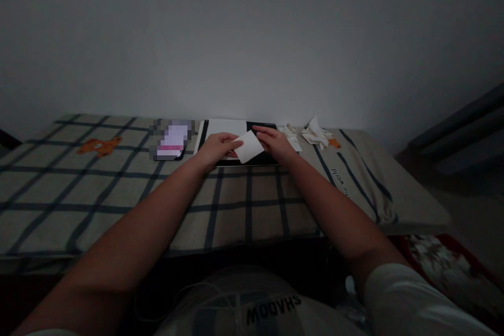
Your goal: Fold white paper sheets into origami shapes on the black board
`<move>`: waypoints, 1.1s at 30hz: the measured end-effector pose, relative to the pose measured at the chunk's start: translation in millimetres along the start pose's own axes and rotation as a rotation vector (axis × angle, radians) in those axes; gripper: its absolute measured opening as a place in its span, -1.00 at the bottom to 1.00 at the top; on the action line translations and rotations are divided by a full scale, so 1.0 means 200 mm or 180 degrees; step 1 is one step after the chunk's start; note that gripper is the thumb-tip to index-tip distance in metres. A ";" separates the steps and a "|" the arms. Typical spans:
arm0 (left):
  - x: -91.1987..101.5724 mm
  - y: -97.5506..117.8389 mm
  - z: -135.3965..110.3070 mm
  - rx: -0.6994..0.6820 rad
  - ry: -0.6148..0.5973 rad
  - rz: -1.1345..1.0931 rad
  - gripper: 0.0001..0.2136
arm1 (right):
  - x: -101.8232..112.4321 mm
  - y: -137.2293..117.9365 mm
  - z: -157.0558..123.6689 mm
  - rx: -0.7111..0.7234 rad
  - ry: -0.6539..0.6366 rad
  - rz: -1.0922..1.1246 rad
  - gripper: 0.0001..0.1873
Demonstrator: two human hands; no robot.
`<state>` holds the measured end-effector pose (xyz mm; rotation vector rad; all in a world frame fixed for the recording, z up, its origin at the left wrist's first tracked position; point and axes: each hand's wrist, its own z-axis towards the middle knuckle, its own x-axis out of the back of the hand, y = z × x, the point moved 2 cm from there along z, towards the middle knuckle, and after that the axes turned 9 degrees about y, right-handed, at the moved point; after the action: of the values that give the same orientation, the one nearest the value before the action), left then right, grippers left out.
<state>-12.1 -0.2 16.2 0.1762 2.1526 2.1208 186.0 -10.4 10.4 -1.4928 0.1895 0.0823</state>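
Between my hands a small white piece of paper [249, 147] is held tilted above a flat black-and-white board or book [224, 126]. My left hand [217, 150] pinches the paper's left edge, thumb on top. At its upper right edge is my right hand [274, 143], with fingers closed against the paper. A larger white sheet area covers the left part of the flat board, and black shows on the right. Crumpled and torn paper scraps [316, 134] lie just right of my right hand.
A phone with a lit, blurred screen [172, 140] lies to the left. The checked cloth [236, 210] covers the surface, which meets a plain wall [252, 42] at the back. At lower right is a red container or cloth [444, 262] with whitish pieces.
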 end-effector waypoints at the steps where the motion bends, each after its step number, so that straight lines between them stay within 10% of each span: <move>1: 0.00 0.00 0.00 -0.0058 0.0151 -0.0072 -0.76 | 0.00 0.00 0.00 -0.0060 -0.0020 0.0030 -0.68; 33: 0.00 0.02 -0.02 -0.0425 0.0435 0.0067 -0.72 | 0.03 0.07 0.04 0.0185 -0.0080 -0.0475 -0.72</move>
<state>-12.8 -4.9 20.6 0.0431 2.0774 2.3429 191.0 -1.4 -3.2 -1.4429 0.0594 -0.0241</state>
